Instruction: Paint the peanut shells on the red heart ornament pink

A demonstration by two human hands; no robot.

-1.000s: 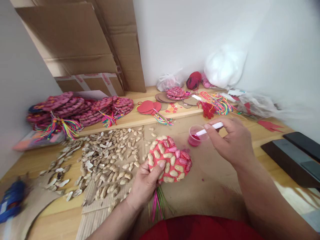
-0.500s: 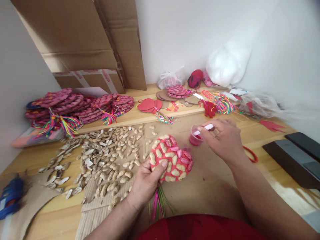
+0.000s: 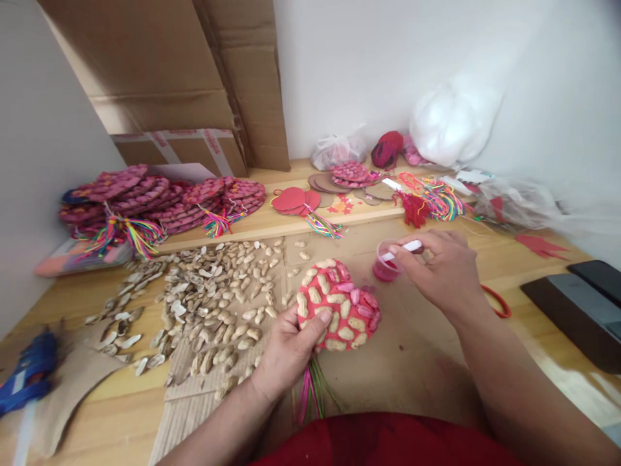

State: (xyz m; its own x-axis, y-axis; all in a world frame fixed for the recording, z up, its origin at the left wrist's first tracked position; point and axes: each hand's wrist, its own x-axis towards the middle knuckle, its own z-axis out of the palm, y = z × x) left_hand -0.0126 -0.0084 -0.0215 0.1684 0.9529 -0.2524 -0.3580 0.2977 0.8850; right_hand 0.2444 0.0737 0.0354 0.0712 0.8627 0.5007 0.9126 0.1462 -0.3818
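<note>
My left hand (image 3: 286, 349) grips a red heart-shaped card (image 3: 339, 307) covered with glued peanut shells, some painted pink, with coloured threads (image 3: 310, 391) hanging below it. My right hand (image 3: 444, 272) holds a white-handled brush (image 3: 402, 249), its tip dipped in a small cup of pink paint (image 3: 385, 264) standing on the cardboard just beyond the heart.
Loose peanuts and shells (image 3: 213, 304) spread over the cardboard to the left. Stacks of finished pink pieces with tassels (image 3: 155, 204) lie behind. A blue glue gun (image 3: 26, 372) is at the far left, dark flat devices (image 3: 577, 307) at the right, bags and cardboard sheets (image 3: 160, 77) by the wall.
My right hand lowered the brush tip into the paint cup and stays there. The left hand still holds the heart; the view shifted slightly.
</note>
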